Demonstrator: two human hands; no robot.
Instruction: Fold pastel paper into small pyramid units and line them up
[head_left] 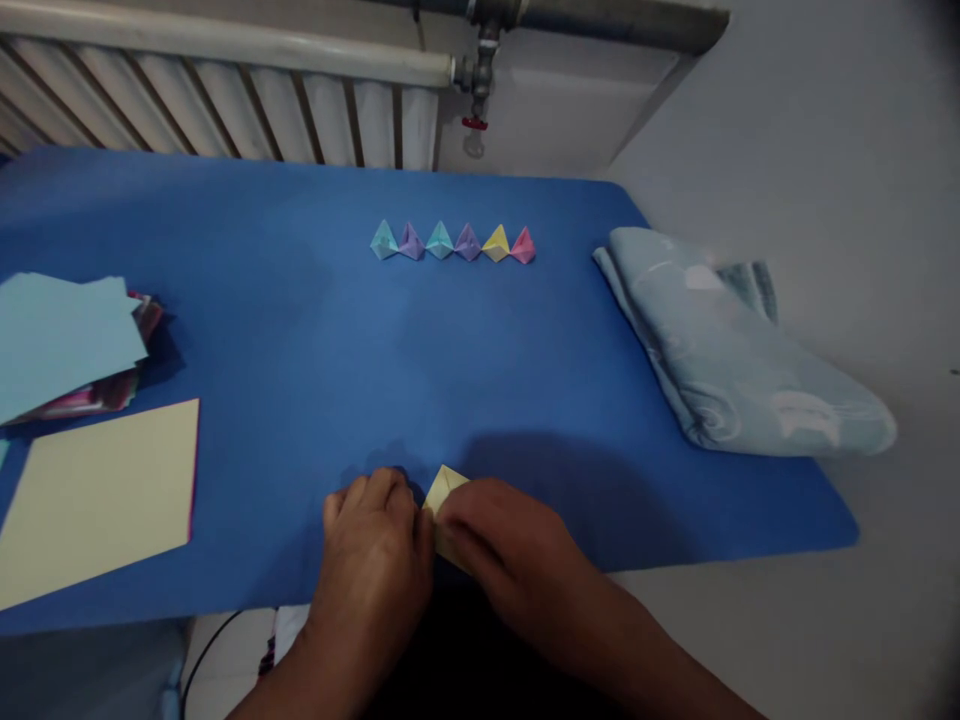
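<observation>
A small piece of folded yellow paper (442, 482) lies at the near edge of the blue table, one pointed corner facing away from me. My right hand (517, 545) pinches it from the right, covering much of it. From the left, my left hand (375, 545) has curled fingers, and its thumb presses the paper's left edge. The fold lines under my fingers are hidden. Toward the back of the table stands a row of several small folded paper shapes, among them a blue one (384, 242), a purple one (468, 243), a yellow one (496, 244) and a pink one (523, 246).
On the left, light blue paper sheets (67, 335) top a stack, with a pad of yellow paper (105, 500) nearer me. A folded light blue cloth (750, 350) lies at the right. Behind the blue table (300, 350) are a radiator (225, 65) and a red-handled valve (475, 123).
</observation>
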